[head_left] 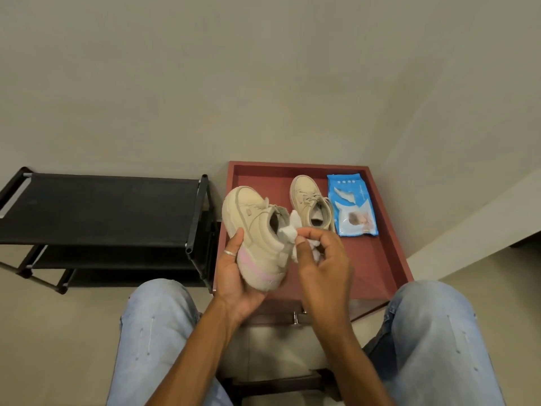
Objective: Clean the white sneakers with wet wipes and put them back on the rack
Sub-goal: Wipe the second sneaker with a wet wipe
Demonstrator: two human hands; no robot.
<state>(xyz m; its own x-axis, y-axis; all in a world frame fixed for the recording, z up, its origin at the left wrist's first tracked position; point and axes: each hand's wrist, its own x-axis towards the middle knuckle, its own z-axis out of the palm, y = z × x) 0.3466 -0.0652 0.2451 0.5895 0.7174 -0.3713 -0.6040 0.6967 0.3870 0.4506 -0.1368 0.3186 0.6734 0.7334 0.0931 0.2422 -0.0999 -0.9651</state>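
My left hand (pixel 234 276) grips an off-white sneaker (pixel 257 230) by its heel, where a pink stripe shows, and holds it above the red-brown table (pixel 377 259), toe pointing away. My right hand (pixel 322 259) pinches a crumpled white wet wipe (pixel 292 230) against the sneaker's ankle opening. The second sneaker (pixel 310 200) stands on the table just beyond, toe away from me. A blue pack of wet wipes (pixel 351 203) lies flat to its right.
A black shoe rack (pixel 99 209) with fabric shelves stands against the wall to the left of the table. My knees in light jeans frame the bottom of the view. The table has a raised rim and a drawer handle (pixel 295 317).
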